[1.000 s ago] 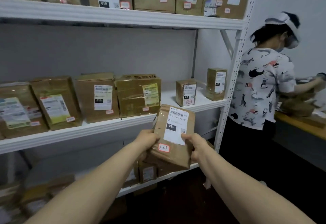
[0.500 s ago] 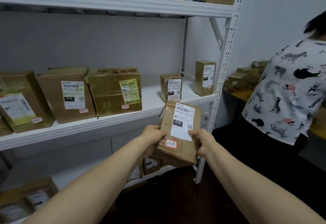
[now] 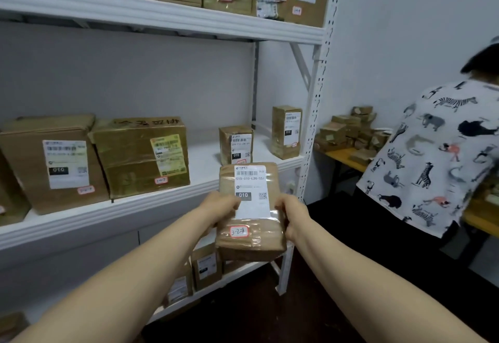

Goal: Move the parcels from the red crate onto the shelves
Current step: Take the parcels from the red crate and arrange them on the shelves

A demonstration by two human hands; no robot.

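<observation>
Mid-placing: left hand (image 3: pixel 220 206) + right hand (image 3: pixel 293 215) grip parcel (image 3: pixel 251 237) by its sides; curl behind it hidden, prob. wrapped. Next: lift fwd onto shelf (image 3: pixel 205 170) just above hands.

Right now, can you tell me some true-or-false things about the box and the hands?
1. The left hand and right hand both grip one parcel. True.
2. The parcel sits on the middle shelf. False: it is held in the air in front of the shelf.
3. The parcel's white label shows 010. True.
4. The other person wears a plain black top. False: the top is white with animal pictures.
</observation>
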